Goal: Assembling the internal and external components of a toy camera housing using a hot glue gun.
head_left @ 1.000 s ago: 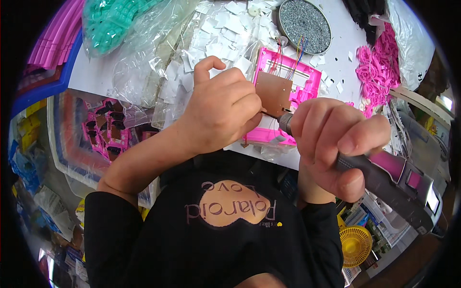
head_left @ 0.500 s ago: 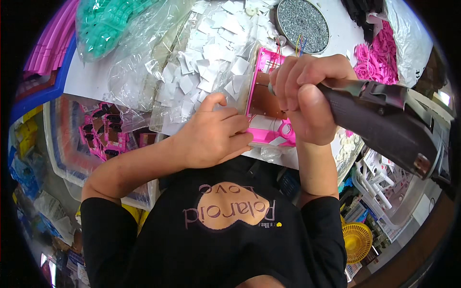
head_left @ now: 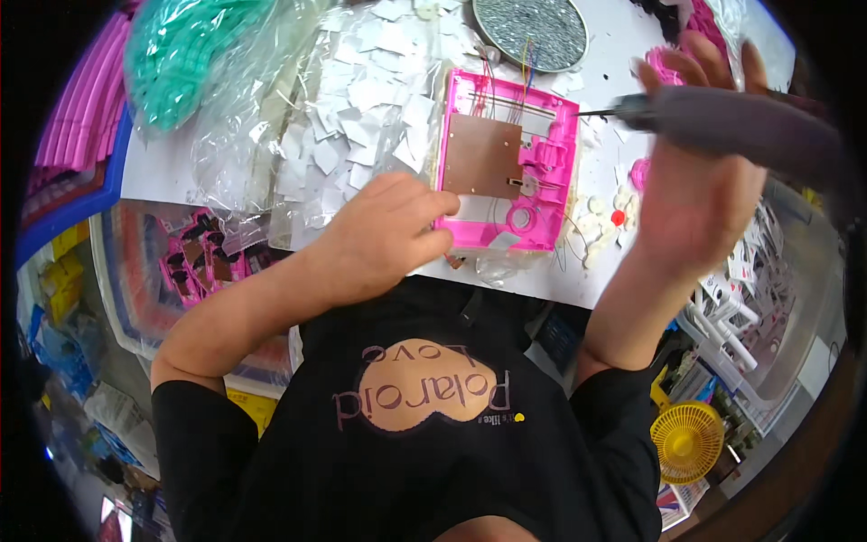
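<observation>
On the white counter [head_left: 564, 282], the pink casing [head_left: 565, 176] lies open before the person, a flat brown board [head_left: 483, 155] inside it. The left hand [head_left: 384, 226] touches the casing's left edge with bent fingers; whether its grip closes there, I cannot tell. The right hand [head_left: 695, 199] is raised behind the dark power screwdriver [head_left: 741, 117], fingers spread, the tool hiding whether the grip holds it. White squares [head_left: 357, 131] lie left of the casing.

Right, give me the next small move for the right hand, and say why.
I'd probably settle the right hand firmly around the dark power driver: its fingers look spread rather than closed, while the bit points toward the pink casing, where the left hand has its fingertips at the left edge.
</observation>
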Tool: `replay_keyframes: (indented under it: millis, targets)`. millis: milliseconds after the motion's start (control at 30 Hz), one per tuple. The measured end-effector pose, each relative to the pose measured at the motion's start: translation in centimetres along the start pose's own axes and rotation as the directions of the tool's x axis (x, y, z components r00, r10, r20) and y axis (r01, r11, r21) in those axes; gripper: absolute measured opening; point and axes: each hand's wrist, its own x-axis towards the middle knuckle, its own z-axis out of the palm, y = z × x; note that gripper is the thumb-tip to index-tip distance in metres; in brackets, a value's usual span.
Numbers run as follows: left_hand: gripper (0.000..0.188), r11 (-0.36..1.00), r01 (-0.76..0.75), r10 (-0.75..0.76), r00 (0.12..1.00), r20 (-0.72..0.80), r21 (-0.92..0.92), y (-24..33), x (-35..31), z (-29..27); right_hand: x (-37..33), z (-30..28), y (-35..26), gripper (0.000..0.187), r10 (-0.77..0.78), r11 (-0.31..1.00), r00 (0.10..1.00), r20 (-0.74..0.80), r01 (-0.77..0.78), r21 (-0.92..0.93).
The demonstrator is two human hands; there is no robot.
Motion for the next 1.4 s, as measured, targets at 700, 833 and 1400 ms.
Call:
replay_keyframes:
  millis: [700, 833, 1400]
  targets:
    - [0.033, 0.969, -0.159, 0.140, 0.984, 0.112, 0.189, -0.6, 2.1, -0.9, -10.5, 0.5, 1.5, 0.010, 0.462, 0.779, 0.880, 0.113, -0.342, -0.525]
    - [0.031, 0.995, -0.097, 0.098, 0.993, 0.072, -0.017, -0.7, 2.1, -1.2, -10.9, -0.1, 1.7, 0.016, 0.386, 0.806, 0.907, 0.169, -0.242, -0.541]
    - [0.014, 0.596, 0.656, -0.661, 0.728, 0.181, -0.463, 3.3, 3.5, -0.8, -11.3, 2.9, 3.9, 0.025, 0.113, 0.823, 0.946, 0.305, 0.083, -0.561]
